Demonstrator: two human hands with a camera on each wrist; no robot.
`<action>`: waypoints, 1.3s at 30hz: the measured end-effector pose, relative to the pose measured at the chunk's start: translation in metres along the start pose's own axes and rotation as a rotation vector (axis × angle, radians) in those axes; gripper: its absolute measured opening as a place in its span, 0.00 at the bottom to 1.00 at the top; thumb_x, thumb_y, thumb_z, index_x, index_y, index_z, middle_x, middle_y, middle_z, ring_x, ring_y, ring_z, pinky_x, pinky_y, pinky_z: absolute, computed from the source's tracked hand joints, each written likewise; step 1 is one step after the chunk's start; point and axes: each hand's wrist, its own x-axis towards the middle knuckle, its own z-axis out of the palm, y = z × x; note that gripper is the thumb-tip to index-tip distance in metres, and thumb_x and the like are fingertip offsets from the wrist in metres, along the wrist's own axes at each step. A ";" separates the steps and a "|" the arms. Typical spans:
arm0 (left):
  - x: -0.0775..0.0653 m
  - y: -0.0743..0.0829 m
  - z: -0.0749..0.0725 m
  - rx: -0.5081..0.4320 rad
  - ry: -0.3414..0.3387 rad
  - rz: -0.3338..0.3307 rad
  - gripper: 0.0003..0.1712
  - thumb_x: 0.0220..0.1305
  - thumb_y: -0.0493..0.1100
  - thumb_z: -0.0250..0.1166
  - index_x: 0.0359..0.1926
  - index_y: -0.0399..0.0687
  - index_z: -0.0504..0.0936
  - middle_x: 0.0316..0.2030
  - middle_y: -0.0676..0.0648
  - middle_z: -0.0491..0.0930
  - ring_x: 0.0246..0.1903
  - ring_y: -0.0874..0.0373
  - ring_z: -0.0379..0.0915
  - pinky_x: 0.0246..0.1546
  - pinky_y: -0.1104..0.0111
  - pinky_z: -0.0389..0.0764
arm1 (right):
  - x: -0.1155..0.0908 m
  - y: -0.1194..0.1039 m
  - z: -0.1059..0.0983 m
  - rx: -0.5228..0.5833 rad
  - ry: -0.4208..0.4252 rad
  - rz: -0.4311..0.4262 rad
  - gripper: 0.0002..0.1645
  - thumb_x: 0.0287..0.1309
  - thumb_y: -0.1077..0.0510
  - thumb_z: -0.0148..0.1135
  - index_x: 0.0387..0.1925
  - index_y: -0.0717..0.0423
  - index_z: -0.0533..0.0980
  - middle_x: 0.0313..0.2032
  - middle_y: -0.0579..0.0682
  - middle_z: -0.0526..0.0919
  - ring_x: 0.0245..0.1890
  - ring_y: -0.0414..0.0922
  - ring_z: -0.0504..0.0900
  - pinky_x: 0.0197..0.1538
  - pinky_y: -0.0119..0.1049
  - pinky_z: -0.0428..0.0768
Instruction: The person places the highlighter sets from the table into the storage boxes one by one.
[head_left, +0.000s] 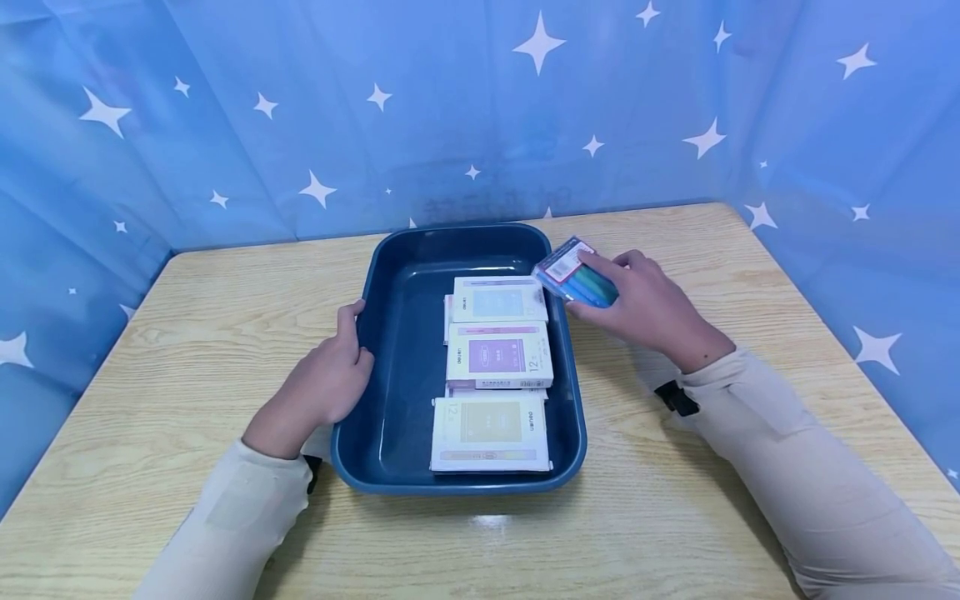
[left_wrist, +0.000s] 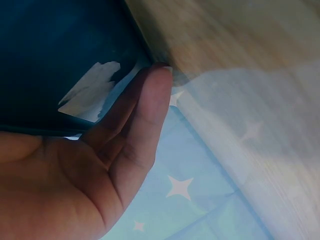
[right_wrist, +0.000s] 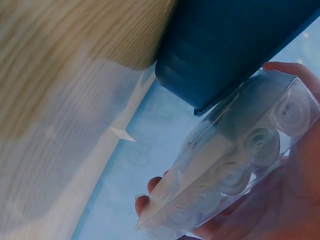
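Note:
At the left rim of a dark blue plastic bin (head_left: 405,367) is my left hand (head_left: 322,375). The left wrist view shows its fingers (left_wrist: 142,115) lying almost straight along the bin's outer wall. My right hand (head_left: 648,304) holds a clear plastic pack of markers (head_left: 573,271) between thumb and fingers, just over the bin's right rim. Blue and green show through the pack, and a label with a barcode is on its face. In the right wrist view a row of round ends shows along the pack's side.
In the right half of the bin lie several flat boxes, among them a white one (head_left: 498,298), a purple-panelled one (head_left: 498,356) and a yellow-panelled one (head_left: 491,433). The bin stands on a wooden table (head_left: 187,400), before a blue curtain (head_left: 450,100) with white stars.

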 end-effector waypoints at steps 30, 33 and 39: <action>-0.001 0.001 0.000 0.002 0.000 -0.012 0.37 0.76 0.44 0.35 0.79 0.52 0.29 0.23 0.42 0.74 0.23 0.54 0.79 0.30 0.63 0.81 | -0.006 -0.012 -0.001 0.016 -0.019 -0.041 0.49 0.57 0.26 0.59 0.76 0.38 0.60 0.64 0.68 0.66 0.55 0.60 0.69 0.48 0.52 0.79; -0.001 0.001 0.000 0.005 0.002 -0.015 0.37 0.76 0.44 0.35 0.79 0.52 0.29 0.23 0.42 0.74 0.24 0.54 0.79 0.30 0.63 0.81 | -0.008 -0.015 -0.001 0.007 -0.025 -0.057 0.49 0.57 0.25 0.58 0.75 0.37 0.61 0.64 0.68 0.66 0.55 0.60 0.69 0.47 0.52 0.80; -0.001 0.002 0.000 0.002 0.004 -0.012 0.37 0.76 0.44 0.35 0.79 0.51 0.30 0.22 0.42 0.74 0.23 0.54 0.79 0.31 0.62 0.81 | -0.012 -0.018 -0.001 0.001 -0.022 -0.075 0.48 0.57 0.26 0.59 0.75 0.36 0.61 0.64 0.67 0.66 0.56 0.60 0.68 0.47 0.52 0.79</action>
